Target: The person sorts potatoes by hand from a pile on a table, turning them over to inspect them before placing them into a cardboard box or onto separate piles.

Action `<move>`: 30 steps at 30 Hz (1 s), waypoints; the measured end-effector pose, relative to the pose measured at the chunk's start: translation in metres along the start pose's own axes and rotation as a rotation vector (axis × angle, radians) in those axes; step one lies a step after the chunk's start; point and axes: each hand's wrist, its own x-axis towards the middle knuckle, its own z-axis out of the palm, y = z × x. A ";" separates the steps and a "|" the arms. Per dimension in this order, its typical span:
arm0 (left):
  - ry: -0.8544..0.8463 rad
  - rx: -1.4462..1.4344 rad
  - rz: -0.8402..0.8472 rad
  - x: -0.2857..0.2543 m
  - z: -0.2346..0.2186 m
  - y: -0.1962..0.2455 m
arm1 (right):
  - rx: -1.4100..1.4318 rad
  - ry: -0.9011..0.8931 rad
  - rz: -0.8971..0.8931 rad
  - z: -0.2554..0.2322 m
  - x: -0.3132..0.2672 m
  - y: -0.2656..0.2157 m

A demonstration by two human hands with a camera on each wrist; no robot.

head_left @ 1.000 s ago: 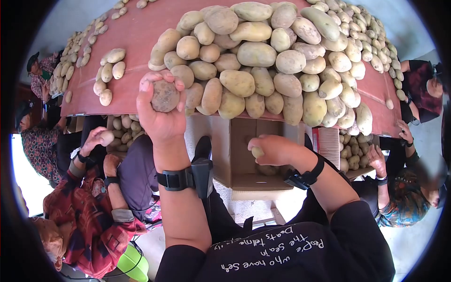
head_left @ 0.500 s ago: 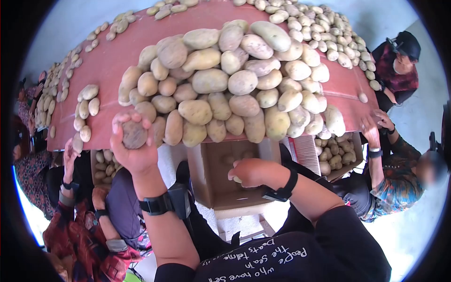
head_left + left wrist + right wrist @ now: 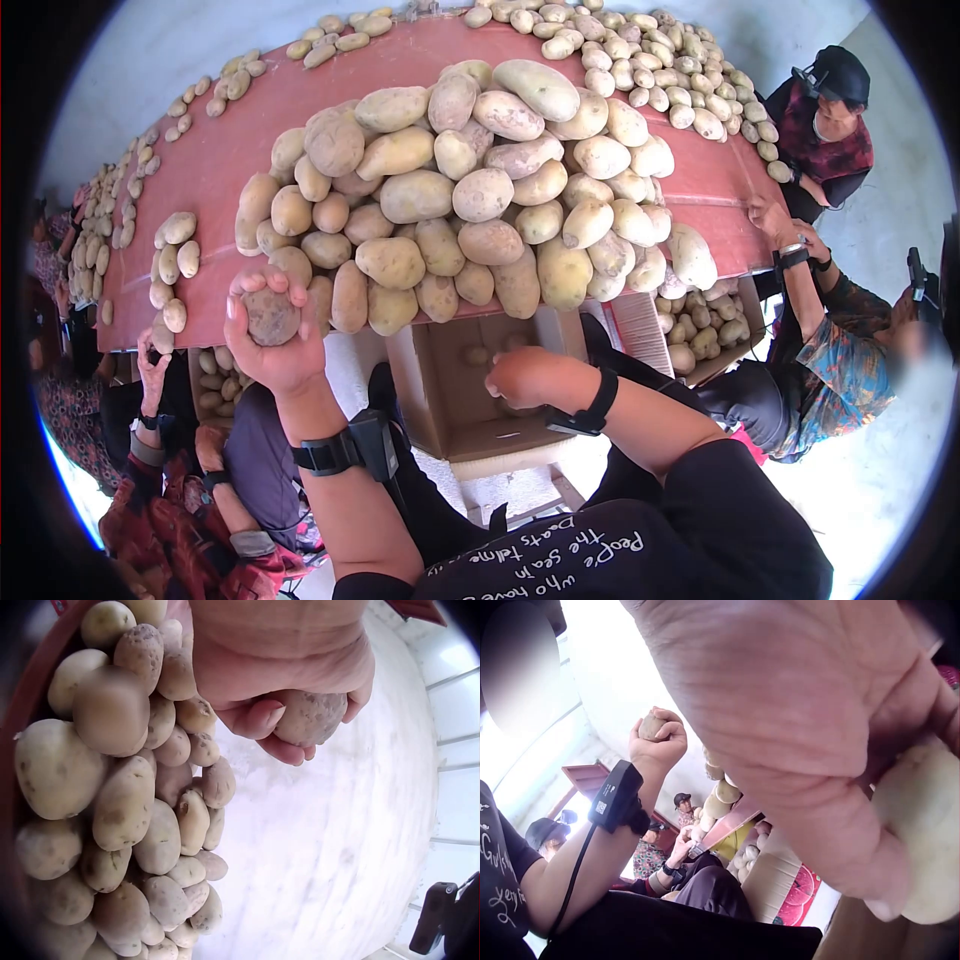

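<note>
My left hand (image 3: 283, 350) is raised at the table's near edge, fingers curled round a brownish round potato (image 3: 272, 317). In the left wrist view that potato (image 3: 311, 716) shows rough, spotted skin between thumb and fingers. Lower down, my right hand (image 3: 540, 379) is over an open cardboard box (image 3: 515, 445) in front of my lap. It grips a pale yellowish potato (image 3: 922, 832), seen in the right wrist view and mostly hidden by the hand in the head view. A few potatoes (image 3: 477, 355) lie inside the box.
A large potato heap (image 3: 420, 197) covers the near middle of the red table (image 3: 225, 130). Smaller groups lie at left and back. People sit on both sides, one person's hand (image 3: 785, 225) at the table's right edge. A box of potatoes (image 3: 700, 330) stands at right.
The head view has shifted, so the heap and both hands appear further left and lower. My left hand keeps its potato. The right hand's potato, visible earlier, is now mostly hidden there.
</note>
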 end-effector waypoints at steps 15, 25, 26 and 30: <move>-0.350 0.369 -0.334 -0.005 0.023 0.007 | 0.639 0.190 -0.509 -0.051 -0.012 -0.024; -0.569 0.073 -0.730 -0.015 0.045 0.005 | 1.852 -0.201 -0.679 -0.063 -0.019 -0.033; -0.480 0.169 -0.628 -0.011 0.039 0.007 | 1.763 -0.194 -0.651 -0.062 -0.018 -0.033; 0.122 0.459 -0.135 0.001 0.010 0.018 | 1.535 -0.114 -0.470 -0.062 -0.021 -0.045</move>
